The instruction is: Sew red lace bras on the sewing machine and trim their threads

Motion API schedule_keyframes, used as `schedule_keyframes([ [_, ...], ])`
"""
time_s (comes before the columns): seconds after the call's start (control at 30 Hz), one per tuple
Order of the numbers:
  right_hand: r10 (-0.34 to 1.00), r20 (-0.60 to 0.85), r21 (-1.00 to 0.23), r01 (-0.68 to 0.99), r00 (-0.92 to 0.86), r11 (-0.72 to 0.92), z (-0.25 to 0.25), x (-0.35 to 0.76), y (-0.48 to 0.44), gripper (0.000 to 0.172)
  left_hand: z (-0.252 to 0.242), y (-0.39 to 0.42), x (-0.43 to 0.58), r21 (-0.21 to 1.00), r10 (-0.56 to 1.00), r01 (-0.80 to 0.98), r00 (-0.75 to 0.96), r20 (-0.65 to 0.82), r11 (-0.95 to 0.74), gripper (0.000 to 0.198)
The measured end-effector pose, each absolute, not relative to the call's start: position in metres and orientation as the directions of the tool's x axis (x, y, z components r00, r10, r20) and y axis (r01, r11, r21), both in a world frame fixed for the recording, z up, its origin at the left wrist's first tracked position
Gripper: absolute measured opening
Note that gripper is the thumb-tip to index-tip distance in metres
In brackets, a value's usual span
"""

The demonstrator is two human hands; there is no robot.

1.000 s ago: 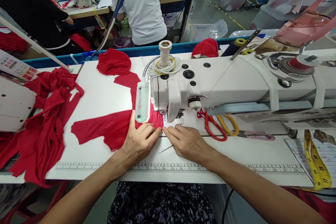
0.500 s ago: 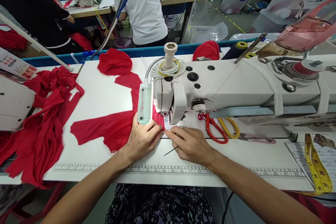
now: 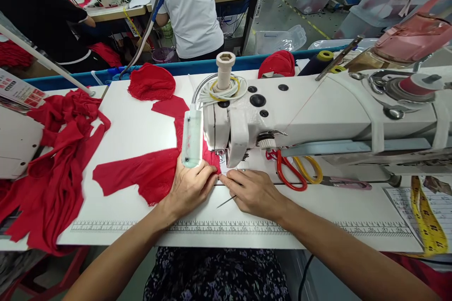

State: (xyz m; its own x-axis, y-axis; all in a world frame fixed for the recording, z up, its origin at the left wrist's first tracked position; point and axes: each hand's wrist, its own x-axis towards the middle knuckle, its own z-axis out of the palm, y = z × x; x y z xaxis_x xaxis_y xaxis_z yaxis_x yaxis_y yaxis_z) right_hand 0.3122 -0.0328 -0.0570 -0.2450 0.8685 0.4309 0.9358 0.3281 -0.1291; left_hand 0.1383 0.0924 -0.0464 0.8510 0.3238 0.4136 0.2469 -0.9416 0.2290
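Note:
My left hand (image 3: 192, 182) is closed on the edge of a red fabric piece (image 3: 158, 174), thumb and fingers pressed together just before the presser foot (image 3: 221, 154) of a white sewing machine (image 3: 310, 106). A pale green guard (image 3: 192, 138) covers part of the cloth behind that hand. Fingertips of my right hand (image 3: 252, 193) meet the same edge from the right. Tucked in its curled fingers is a thin, pointed dark tool (image 3: 226, 201), its tip sticking out to the left; the rest is hidden.
Red-handled scissors (image 3: 291, 174) and yellow-handled ones lie under the machine arm. Heaped red cloth (image 3: 67, 164) covers the left side. A yellow tape measure (image 3: 427, 221) rests at the right. A printed ruler (image 3: 233, 229) runs along the front edge. Two people work beyond the table.
The whole view has shifted slightly. Both hands stay at the fabric's edge by the presser foot, with hardly any visible movement.

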Motion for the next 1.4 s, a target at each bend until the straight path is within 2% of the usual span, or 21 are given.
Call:
schedule_keyframes([
  [0.17, 0.876, 0.422, -0.14, 0.938, -0.234, 0.318, -0.057, 0.312, -0.033, 0.026, -0.048, 0.094, 0.141, 0.201, 0.293, 0.222, 0.833, 0.47, -0.954, 0.013],
  [0.37, 0.877, 0.424, -0.144, 0.94, -0.225, 0.311, -0.057, 0.312, -0.033, 0.026, -0.048, 0.094, 0.14, 0.072, 0.173, 0.158, 0.865, 0.47, -0.985, 0.016],
  [0.67, 0.876, 0.419, -0.139, 0.937, -0.238, 0.321, -0.057, 0.314, -0.035, 0.027, -0.045, 0.092, 0.137, -0.063, 0.095, 0.14, 0.879, 0.467, -0.988, 0.016],
  [0.87, 0.857, 0.495, -0.233, 0.928, -0.144, 0.291, -0.057, 0.319, -0.034, 0.036, -0.047, 0.087, 0.131, -0.132, 0.043, 0.112, 0.897, 0.44, -0.985, 0.02],
  [0.97, 0.873, 0.458, -0.245, 0.921, -0.164, 0.302, -0.057, 0.318, -0.032, 0.037, -0.047, 0.085, 0.128, -0.116, 0.049, 0.113, 0.892, 0.449, -0.987, 0.02],
  [1.17, 0.863, 0.446, -0.099, 0.945, -0.238, 0.312, -0.054, 0.311, -0.033, 0.029, -0.04, 0.092, 0.121, 0.031, 0.137, 0.135, 0.917, 0.374, -0.99, 0.026],
  [1.3, 0.859, 0.453, -0.052, 0.955, -0.24, 0.294, -0.053, 0.309, -0.032, 0.029, -0.039, 0.1, 0.116, 0.019, 0.082, 0.08, 0.938, 0.337, -0.997, 0.031],
  [1.4, 0.863, 0.449, -0.056, 0.956, -0.232, 0.286, -0.053, 0.309, -0.032, 0.027, -0.041, 0.101, 0.115, 0.021, 0.075, 0.072, 0.929, 0.363, -0.997, 0.029],
])
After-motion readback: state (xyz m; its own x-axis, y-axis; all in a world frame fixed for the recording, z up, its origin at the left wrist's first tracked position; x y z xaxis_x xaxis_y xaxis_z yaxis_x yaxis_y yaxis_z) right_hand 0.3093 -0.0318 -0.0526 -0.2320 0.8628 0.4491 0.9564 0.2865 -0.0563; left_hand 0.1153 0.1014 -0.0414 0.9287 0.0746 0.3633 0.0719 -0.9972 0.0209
